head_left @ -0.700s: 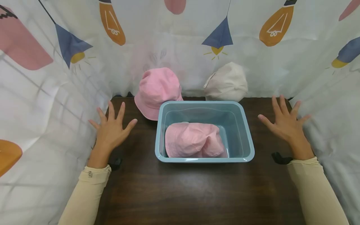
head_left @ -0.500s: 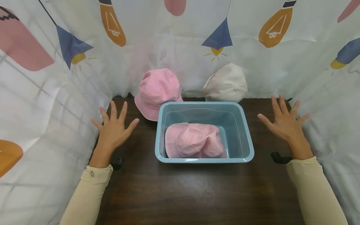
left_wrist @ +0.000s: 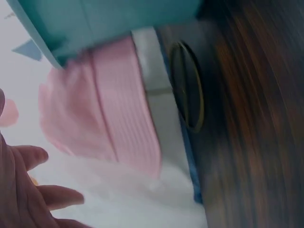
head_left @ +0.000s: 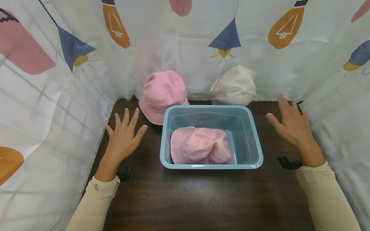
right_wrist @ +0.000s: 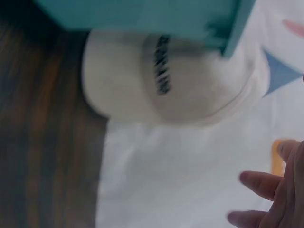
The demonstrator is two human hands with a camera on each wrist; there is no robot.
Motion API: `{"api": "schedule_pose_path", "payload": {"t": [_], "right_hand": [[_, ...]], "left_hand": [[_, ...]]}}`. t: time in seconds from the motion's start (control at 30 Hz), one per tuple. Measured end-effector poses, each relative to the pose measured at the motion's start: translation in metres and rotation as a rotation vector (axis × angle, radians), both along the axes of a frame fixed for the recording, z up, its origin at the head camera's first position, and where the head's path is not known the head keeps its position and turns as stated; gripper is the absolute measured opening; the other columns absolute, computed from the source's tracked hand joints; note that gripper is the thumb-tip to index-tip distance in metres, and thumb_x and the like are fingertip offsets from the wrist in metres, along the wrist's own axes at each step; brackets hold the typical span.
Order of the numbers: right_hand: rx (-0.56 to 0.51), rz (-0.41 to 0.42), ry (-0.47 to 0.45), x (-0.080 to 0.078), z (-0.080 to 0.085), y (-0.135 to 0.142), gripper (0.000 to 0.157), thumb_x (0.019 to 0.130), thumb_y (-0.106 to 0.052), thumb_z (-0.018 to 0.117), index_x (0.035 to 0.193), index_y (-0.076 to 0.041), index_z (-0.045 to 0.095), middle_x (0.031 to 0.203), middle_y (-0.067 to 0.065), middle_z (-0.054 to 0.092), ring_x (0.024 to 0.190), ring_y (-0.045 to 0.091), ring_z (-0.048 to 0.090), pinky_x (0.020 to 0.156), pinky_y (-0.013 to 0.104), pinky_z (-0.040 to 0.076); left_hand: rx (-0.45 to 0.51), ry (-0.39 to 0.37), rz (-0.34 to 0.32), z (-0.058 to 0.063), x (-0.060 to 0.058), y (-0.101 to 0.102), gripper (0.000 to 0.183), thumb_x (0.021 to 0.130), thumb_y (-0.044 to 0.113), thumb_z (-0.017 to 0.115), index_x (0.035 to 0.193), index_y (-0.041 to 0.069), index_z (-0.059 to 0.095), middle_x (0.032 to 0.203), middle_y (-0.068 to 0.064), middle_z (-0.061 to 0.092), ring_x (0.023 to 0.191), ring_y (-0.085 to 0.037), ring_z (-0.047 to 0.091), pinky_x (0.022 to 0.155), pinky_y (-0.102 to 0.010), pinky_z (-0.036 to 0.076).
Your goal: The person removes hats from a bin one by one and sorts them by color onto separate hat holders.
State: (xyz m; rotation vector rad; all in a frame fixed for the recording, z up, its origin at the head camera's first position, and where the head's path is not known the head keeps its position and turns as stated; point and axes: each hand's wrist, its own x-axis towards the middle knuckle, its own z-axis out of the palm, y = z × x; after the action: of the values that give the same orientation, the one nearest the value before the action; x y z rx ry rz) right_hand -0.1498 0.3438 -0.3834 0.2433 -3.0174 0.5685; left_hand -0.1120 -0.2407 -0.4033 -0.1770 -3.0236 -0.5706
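Observation:
My left hand (head_left: 122,139) is held left of the blue-grey plastic bin (head_left: 254,141), fingers spread, holding nothing. On the bin's other side, my right hand (head_left: 293,128) has its fingers extended and is also without anything in it. A crumpled light pink hat (head_left: 199,146) lies in the left and middle part of the bin. Behind the bin's left corner stands a brighter pink bucket hat (head_left: 164,91), the object nearest my left hand. A cream cap (head_left: 234,86) sits behind the right corner; dark lettering shows on this cap (right_wrist: 190,80) in the right wrist view.
A dark brown wooden table (head_left: 196,199) lies under everything. White printed curtain fabric (head_left: 185,54) encloses the back and both sides, close behind the hats. In the left wrist view, a thin oval ring (left_wrist: 199,90) appears near the table's back edge.
My left hand has shifted right and slightly toward me, closer to the bin. The right hand has turned, its fingers now closer together. Bin and hats stay where they were.

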Motion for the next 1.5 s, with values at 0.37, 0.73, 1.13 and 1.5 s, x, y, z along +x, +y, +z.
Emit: {"api": "schedule_pose_path", "payload": {"t": [0.37, 0.73, 1.13, 1.5], "right_hand": [[0.008, 0.158, 0.131, 0.022, 0.055, -0.059, 0.079, 0.101, -0.05, 0.055, 0.166, -0.03, 0.014, 0.137, 0.01, 0.067, 0.099, 0.035, 0.068, 0.073, 0.054, 0.047], [0.082, 0.501, 0.142, 0.023, 0.075, -0.116, 0.083, 0.091, -0.049, 0.073, 0.161, -0.034, 0.031, 0.105, -0.006, 0.074, 0.069, 0.004, 0.057, 0.063, 0.031, 0.046], [0.19, 0.859, 0.118, 0.021, 0.062, -0.161, 0.047, 0.088, -0.043, 0.08, 0.132, -0.029, 0.07, 0.078, -0.011, 0.063, 0.068, 0.004, 0.055, 0.066, 0.028, 0.044], [0.161, 0.922, 0.223, 0.029, 0.05, -0.171, 0.027, 0.082, -0.01, 0.084, 0.105, -0.023, 0.079, 0.088, -0.011, 0.077, 0.075, 0.007, 0.07, 0.06, 0.026, 0.043]], "left_hand": [[0.497, -0.066, -0.106, 0.009, 0.015, 0.048, 0.06, 0.112, 0.046, 0.026, 0.165, 0.018, 0.021, 0.166, -0.011, 0.033, 0.151, -0.034, 0.034, 0.122, -0.059, 0.027], [0.651, -0.228, -0.026, 0.008, 0.012, 0.083, 0.065, 0.109, 0.054, 0.026, 0.166, 0.027, 0.008, 0.169, -0.011, 0.026, 0.15, -0.04, 0.034, 0.12, -0.064, 0.025], [0.667, -0.262, 0.003, -0.01, 0.013, 0.095, 0.063, 0.11, 0.047, 0.03, 0.165, 0.037, 0.0, 0.172, -0.002, 0.015, 0.153, -0.038, 0.027, 0.122, -0.063, 0.02], [0.695, -0.228, -0.019, -0.015, 0.013, 0.098, 0.06, 0.112, 0.037, 0.032, 0.165, 0.035, 0.006, 0.172, 0.001, 0.015, 0.155, -0.032, 0.025, 0.125, -0.059, 0.018]]}}
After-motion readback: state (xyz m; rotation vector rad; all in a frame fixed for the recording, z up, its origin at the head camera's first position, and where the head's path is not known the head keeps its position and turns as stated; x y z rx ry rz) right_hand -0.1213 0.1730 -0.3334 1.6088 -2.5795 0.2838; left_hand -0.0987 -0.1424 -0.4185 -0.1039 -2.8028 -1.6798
